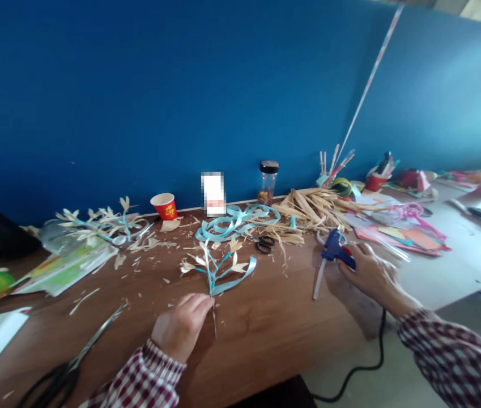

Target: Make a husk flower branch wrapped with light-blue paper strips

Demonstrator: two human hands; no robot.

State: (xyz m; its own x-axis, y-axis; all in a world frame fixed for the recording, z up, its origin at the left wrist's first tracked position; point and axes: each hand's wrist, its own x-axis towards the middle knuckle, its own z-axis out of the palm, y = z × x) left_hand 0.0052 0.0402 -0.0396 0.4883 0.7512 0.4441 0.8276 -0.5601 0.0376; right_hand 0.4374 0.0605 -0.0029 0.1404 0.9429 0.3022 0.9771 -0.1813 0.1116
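Note:
Between the fingertips of my left hand (184, 323) is the stem of a handmade flower sprig (210, 269), with cream husk-like petals and pale blue wrapping. A loose end of light blue ribbon (238, 281) curls off it to the right. My right hand (370, 273) is wrapped round the handle of a blue glue gun (332, 247). A clear glue stick (319, 279) pokes out of the gun toward the table, and its nozzle points up. The black cord (381, 340) hangs down past the table edge.
Large scissors (72, 362) lie at the front left. Behind the sprig are coiled blue ribbon (235, 224), small black scissors (264, 244) and dried husks (308, 209). A red paper cup (164, 207), a lidded jar (268, 184) and more husk flowers (99, 224) stand near the blue wall.

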